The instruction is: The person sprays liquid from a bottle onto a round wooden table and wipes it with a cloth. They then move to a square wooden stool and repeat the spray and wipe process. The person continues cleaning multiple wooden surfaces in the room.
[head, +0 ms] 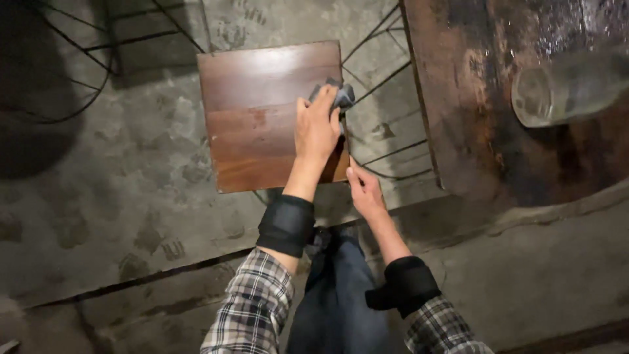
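The left hand [317, 128] presses flat on a square wooden board [259, 115], its fingers closed over a crumpled grey cloth [339, 95] near the board's far right edge. The right hand [364, 190] grips the board's near right corner, thumb on top (the fingers curl underneath, out of sight). The board lies level above a dusty concrete floor [118, 196], with thin black wire rods [386, 78] showing beneath and beside it. To the right stands a dark, stained surface [498, 131] bearing a blurred glass bottle [563, 88].
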